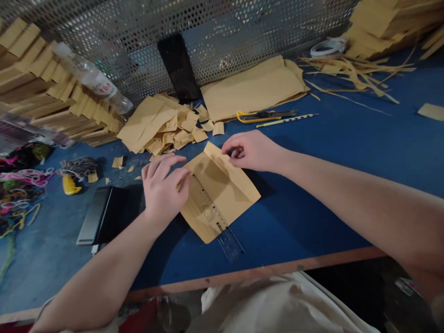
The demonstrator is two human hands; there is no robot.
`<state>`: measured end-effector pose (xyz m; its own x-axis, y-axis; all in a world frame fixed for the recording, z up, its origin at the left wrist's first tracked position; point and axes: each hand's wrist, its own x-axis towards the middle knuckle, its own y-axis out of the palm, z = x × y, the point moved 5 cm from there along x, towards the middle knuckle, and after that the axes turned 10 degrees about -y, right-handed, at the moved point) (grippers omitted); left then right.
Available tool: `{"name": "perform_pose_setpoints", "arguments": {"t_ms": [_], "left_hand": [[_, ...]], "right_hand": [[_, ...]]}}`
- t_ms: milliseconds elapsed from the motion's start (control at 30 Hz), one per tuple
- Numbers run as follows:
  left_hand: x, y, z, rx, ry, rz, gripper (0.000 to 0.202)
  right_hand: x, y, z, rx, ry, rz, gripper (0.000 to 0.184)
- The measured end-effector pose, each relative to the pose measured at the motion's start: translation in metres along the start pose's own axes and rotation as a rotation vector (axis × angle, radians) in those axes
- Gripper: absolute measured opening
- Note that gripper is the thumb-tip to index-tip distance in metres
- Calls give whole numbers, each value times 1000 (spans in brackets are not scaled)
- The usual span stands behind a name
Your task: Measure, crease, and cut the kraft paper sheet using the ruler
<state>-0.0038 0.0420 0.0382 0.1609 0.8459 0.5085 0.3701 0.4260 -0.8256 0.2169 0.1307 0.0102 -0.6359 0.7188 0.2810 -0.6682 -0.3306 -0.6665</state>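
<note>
A piece of brown kraft paper (231, 194) lies on the blue table, its right-hand strip folded up along a crease. Across its left part rests a clear plastic ruler (211, 215), whose lower end sticks out past the paper. My right hand (255, 150) has its fingers curled together at the upper right edge of the paper, pinching the folded strip. At the paper's left edge is my left hand (164, 187), fingers bent and apart, its thumb close to the ruler's upper end. Nothing shows in the left hand's grasp.
Behind the paper lie scraps (163, 122), a kraft sheet stack (253, 88), a yellow cutter (265, 115) and a pencil (286, 121). A phone (178, 67) leans on the perforated panel. Left are a bottle (100, 85), a black-and-grey device (99, 215) and colourful yarn (21, 189).
</note>
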Motion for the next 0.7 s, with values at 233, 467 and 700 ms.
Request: {"name": "perform_pose_setpoints", "arguments": {"t_ms": [233,467,700], "left_hand": [[-4,-6,-22,-30,83,119,8],[-11,10,-13,-38,45,302,22],[-12,18,-15,-114,154,431,30]], "right_hand": [[-6,7,3,-56,194,-141,22],[-1,-1,12,-132,53,-73,9],[-4,-62,-56,-787,72,-127,34]]}}
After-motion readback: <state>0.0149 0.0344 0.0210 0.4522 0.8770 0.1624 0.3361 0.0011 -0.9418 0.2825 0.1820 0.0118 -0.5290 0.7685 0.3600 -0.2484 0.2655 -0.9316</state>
